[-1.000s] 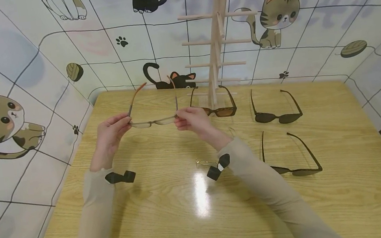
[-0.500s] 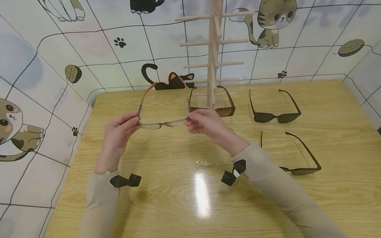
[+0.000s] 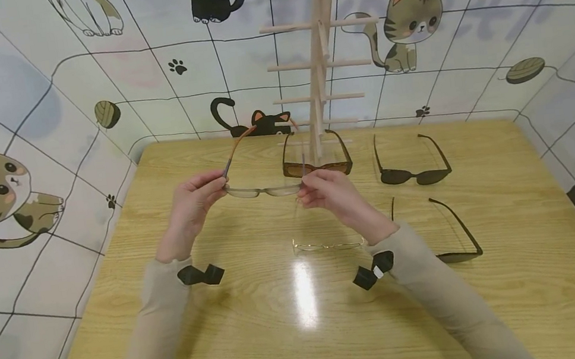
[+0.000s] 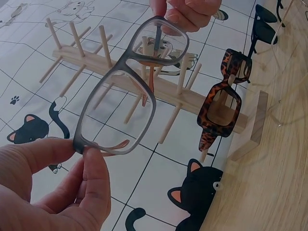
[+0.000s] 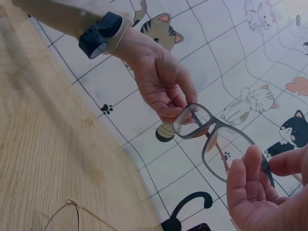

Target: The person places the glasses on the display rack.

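Note:
Between the two hands, above the table, a pair of grey-framed eyeglasses (image 3: 264, 192) with clear lenses is held level, its orange-brown temples spread and pointing away. My left hand (image 3: 191, 212) pinches the left hinge corner between thumb and fingers. The right hand (image 3: 334, 196) pinches the opposite corner. Close up in the left wrist view, the eyeglasses (image 4: 126, 60) appear in front of the wooden rack (image 4: 173, 98). Tortoiseshell sunglasses (image 3: 341, 167) sit at the foot of that rack, just beyond the right hand.
The pegged wooden display rack (image 3: 318, 71) rises at the table's back. Thin gold wire glasses (image 3: 328, 248) lie on the table (image 3: 264, 338) near the right wrist. Farther right are two dark sunglasses, one behind (image 3: 416, 177) and one in front (image 3: 458, 256), partly hidden by the right sleeve.
Both hands have carried the eyeglasses to the right and slightly nearer, toward the rack's front. More of the gold wire glasses now shows; the right sleeve covers more of the front sunglasses.

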The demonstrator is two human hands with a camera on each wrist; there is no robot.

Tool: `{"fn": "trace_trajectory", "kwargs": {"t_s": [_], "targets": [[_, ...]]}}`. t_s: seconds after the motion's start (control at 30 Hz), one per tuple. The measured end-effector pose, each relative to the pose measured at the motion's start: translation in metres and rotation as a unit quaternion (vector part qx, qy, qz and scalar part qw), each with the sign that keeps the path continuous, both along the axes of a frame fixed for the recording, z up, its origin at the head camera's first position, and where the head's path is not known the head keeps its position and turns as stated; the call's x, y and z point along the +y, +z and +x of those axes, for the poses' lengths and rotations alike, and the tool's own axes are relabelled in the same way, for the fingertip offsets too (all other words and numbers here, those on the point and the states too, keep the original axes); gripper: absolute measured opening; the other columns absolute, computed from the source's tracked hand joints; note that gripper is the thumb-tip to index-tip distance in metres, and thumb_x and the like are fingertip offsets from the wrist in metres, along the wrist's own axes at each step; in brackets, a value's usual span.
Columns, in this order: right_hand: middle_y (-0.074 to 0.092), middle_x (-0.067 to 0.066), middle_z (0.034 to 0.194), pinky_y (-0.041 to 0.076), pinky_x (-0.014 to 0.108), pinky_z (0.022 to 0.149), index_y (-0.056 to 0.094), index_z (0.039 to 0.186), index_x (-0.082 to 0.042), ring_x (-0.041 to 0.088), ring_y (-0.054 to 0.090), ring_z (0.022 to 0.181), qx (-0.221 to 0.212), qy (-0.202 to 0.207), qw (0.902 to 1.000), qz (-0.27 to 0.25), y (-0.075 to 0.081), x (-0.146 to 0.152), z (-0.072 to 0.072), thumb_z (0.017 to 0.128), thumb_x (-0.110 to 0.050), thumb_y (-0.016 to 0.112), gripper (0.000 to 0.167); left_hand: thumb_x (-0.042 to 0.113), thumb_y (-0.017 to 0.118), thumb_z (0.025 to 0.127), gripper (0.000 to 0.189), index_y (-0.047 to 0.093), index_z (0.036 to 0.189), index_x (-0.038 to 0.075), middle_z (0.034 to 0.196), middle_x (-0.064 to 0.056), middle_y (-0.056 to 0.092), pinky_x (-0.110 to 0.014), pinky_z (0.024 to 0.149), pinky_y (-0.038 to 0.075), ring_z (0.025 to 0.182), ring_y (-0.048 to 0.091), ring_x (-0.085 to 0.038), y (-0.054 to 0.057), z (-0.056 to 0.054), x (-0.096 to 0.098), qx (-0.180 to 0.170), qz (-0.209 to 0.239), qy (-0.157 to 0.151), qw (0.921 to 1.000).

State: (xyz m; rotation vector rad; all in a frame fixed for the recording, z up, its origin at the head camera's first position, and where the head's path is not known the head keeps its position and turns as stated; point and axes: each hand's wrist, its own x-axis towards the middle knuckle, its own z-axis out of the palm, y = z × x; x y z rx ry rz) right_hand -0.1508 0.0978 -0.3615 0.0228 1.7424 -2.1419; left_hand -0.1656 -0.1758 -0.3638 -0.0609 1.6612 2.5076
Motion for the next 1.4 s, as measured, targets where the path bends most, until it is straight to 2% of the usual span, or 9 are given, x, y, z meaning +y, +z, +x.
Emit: {"fn": "trace_trajectory", "kwargs": {"t_s": [0.17, 0.37, 0.63, 0.77, 1.17, 1.4], "targets": [[0.062, 0.002, 0.074, 0.054, 0.025, 0.068, 0.053, 0.100, 0.002, 0.011, 0.060, 0.065, 0.006, 0.003, 1.0000, -0.004, 0.002, 0.010, 0.007, 0.097, -0.009, 0.049, 0.012, -0.008, 0.060, 0.087, 0.022, 0.074, 0.086, 0.008, 0.083, -0.005, 0.070, -0.021, 0.070, 0.055, 0.073, 0.066, -0.013, 0.001, 0.000, 0.009, 0.004, 0.000, -0.013, 0.9999], [0.063, 0.001, 0.074, 0.055, 0.025, 0.069, 0.056, 0.094, -0.001, 0.011, 0.060, 0.065, 0.006, -0.003, 0.9999, -0.014, 0.002, 0.020, 0.012, 0.096, -0.008, 0.050, 0.010, -0.008, 0.059, 0.087, 0.023, 0.074, 0.086, 0.009, 0.085, -0.005, 0.070, -0.022, 0.072, 0.055, 0.074, 0.066, -0.013, 0.003, 0.000, 0.018, -0.004, -0.008, -0.025, 0.9996], [0.062, 0.001, 0.077, 0.054, 0.025, 0.072, 0.052, 0.097, -0.001, 0.011, 0.060, 0.069, 0.007, -0.011, 0.9999, -0.010, 0.000, 0.036, 0.016, 0.097, -0.008, 0.048, 0.008, -0.007, 0.059, 0.088, 0.023, 0.074, 0.087, 0.010, 0.087, -0.006, 0.069, -0.023, 0.073, 0.055, 0.074, 0.066, -0.013, 0.001, -0.004, 0.034, -0.004, -0.018, -0.039, 0.9991], [0.063, 0.000, 0.077, 0.054, 0.025, 0.072, 0.053, 0.097, -0.002, 0.010, 0.060, 0.068, 0.013, -0.012, 0.9997, -0.019, -0.003, 0.045, 0.015, 0.098, -0.008, 0.047, 0.009, -0.008, 0.059, 0.088, 0.022, 0.073, 0.087, 0.010, 0.087, -0.006, 0.068, -0.023, 0.073, 0.055, 0.075, 0.066, -0.014, 0.000, -0.006, 0.043, -0.011, -0.017, -0.038, 0.9991], [0.065, 0.002, 0.071, 0.055, 0.024, 0.066, 0.063, 0.084, -0.009, 0.011, 0.061, 0.062, 0.012, -0.046, 0.9982, -0.037, -0.003, 0.066, 0.008, 0.097, -0.007, 0.049, 0.019, -0.008, 0.057, 0.089, 0.018, 0.067, 0.090, 0.007, 0.085, -0.005, 0.067, -0.023, 0.073, 0.055, 0.074, 0.065, -0.013, -0.002, -0.014, 0.067, -0.023, -0.002, -0.055, 0.9982], [0.065, 0.001, 0.071, 0.054, 0.023, 0.065, 0.060, 0.089, -0.006, 0.011, 0.061, 0.061, 0.008, -0.057, 0.9977, -0.035, -0.002, 0.074, -0.003, 0.097, -0.009, 0.050, 0.014, -0.006, 0.059, 0.089, 0.014, 0.066, 0.092, 0.005, 0.086, -0.006, 0.065, -0.022, 0.073, 0.054, 0.074, 0.064, -0.013, -0.004, -0.023, 0.078, -0.035, 0.005, -0.048, 0.9982]]}}
